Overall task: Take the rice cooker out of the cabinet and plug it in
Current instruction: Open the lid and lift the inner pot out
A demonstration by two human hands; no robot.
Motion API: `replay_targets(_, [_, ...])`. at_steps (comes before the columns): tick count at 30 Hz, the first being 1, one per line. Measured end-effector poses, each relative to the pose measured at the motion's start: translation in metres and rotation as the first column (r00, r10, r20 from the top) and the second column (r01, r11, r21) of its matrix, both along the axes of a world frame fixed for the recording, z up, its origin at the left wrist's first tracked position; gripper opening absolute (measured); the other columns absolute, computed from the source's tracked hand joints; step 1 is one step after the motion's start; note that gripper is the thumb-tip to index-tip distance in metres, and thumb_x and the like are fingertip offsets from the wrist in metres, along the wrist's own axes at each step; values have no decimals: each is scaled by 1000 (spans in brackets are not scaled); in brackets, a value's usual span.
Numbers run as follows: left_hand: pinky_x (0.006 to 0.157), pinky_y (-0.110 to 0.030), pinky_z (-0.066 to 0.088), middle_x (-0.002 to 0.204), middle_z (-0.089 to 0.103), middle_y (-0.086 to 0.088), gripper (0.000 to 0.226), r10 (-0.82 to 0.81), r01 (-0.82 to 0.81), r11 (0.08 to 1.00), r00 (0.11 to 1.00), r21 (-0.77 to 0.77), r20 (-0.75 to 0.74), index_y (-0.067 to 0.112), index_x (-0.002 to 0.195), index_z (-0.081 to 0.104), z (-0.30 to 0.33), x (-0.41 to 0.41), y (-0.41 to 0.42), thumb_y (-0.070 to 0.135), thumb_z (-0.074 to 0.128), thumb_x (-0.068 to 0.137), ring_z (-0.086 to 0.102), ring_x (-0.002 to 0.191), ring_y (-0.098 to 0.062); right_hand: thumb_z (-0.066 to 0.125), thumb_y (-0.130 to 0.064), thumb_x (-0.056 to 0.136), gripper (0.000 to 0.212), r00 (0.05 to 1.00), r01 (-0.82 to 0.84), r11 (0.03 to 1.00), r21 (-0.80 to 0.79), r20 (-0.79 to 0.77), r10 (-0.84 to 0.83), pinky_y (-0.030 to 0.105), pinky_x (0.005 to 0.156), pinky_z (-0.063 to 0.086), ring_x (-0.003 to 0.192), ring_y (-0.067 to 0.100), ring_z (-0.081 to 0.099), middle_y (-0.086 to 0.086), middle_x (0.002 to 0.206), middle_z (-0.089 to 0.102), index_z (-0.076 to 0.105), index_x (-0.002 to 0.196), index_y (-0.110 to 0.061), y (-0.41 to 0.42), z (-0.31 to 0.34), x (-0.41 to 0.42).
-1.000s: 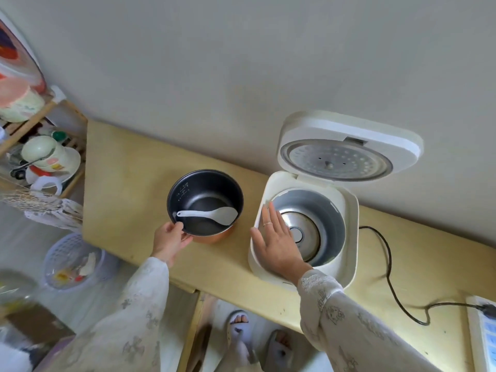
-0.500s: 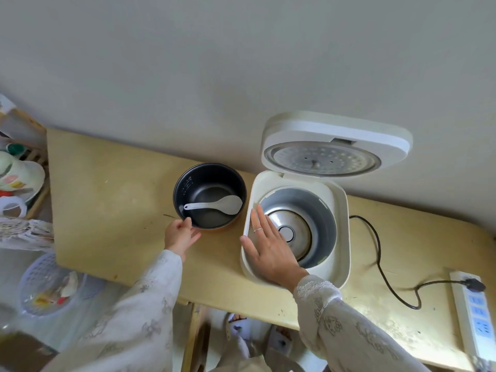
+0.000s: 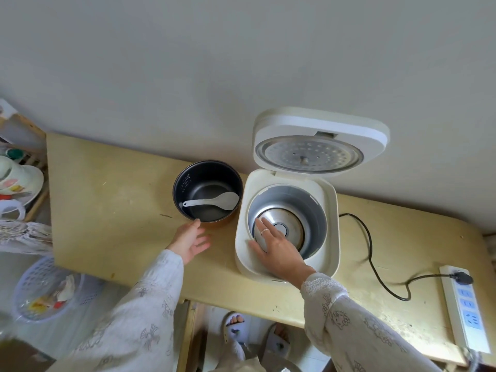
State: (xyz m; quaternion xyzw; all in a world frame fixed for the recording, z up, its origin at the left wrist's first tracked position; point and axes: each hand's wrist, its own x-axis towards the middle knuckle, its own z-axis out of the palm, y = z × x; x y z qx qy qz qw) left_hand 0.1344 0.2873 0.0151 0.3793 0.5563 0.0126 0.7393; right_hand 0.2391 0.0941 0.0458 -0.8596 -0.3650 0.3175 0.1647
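Rice cooker is out on the table, lid up and plug apparently in the power strip, left hand open beside the inner pot, right hand flat, empty, so next is probably dropping the pot in.

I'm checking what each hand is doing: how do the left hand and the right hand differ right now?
The left hand hovers open beside the inner pot, thumb at its rim, gripping nothing; the right hand rests on the rice cooker, fingers reaching into its empty cavity. The right hand wears a ring; none shows on the left hand. Both are open, in pale patterned sleeves.
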Motion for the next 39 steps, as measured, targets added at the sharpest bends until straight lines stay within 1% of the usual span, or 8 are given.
replay_targets(4, [98,-43,43,145,35,-25,51,55,-51,993,998,-102,39,-2,140,27,3,13,2,26,38,99,45,126,-38,35,-50,96,59,1000,3,999,-36,10,-3,38,114,30,140,23,31,1,153,34,34,144,-16,-5,1,-2])
replay_targets(8, [89,-38,47,135,47,-27,38,166,-165,986,985,-20,43,-5,135,35,-5,19,7,6,35,98,53,117,-35,31,-46,98,51,998,-58,997,-53,30,60,42,112,30,135,25,37,-2,149,39,38,142,-22,-3,2,-2])
replay_targets(12, [88,-39,50,129,51,-28,39,279,-279,960,955,-8,97,-3,135,35,-6,14,30,1,34,97,58,103,-32,29,-45,99,47,993,-90,994,-56,76,94,42,109,32,130,27,42,-4,145,43,40,141,-27,-3,0,-2])
replay_targets(18, [97,-42,48,136,45,-27,35,360,-362,932,930,15,79,-9,131,34,-3,20,69,1,32,98,56,116,-35,29,-44,99,46,983,-121,991,-65,130,129,39,105,36,125,24,46,-6,143,46,41,140,-28,-3,-3,-2])
replay_targets(26, [107,-45,38,151,29,-18,43,199,-200,979,980,42,25,3,140,29,0,30,64,15,36,99,40,131,-35,28,-44,99,46,977,-144,987,-74,150,154,38,104,35,127,22,45,-10,145,42,41,140,-28,-1,-3,-1])
replay_targets(31, [96,-39,45,143,42,-17,40,-89,85,994,993,66,72,6,135,38,25,41,21,16,44,96,50,122,-33,27,-44,100,46,974,-134,989,-59,176,142,40,100,39,125,25,48,-9,146,42,43,138,-24,6,-1,3])
replay_targets(36, [98,-41,45,140,46,-14,40,-320,269,916,937,296,140,9,132,42,74,62,-3,29,38,98,53,116,-28,29,-47,98,47,989,-64,996,-61,131,72,41,96,41,126,30,47,-2,143,46,43,138,-27,18,4,9])
replay_targets(39, [103,-38,42,151,32,-7,52,-416,292,818,895,496,158,19,143,27,111,73,-10,43,31,97,45,126,-23,37,-43,96,42,988,152,983,104,-2,-152,34,82,42,110,28,57,6,121,61,56,125,-19,8,13,16])
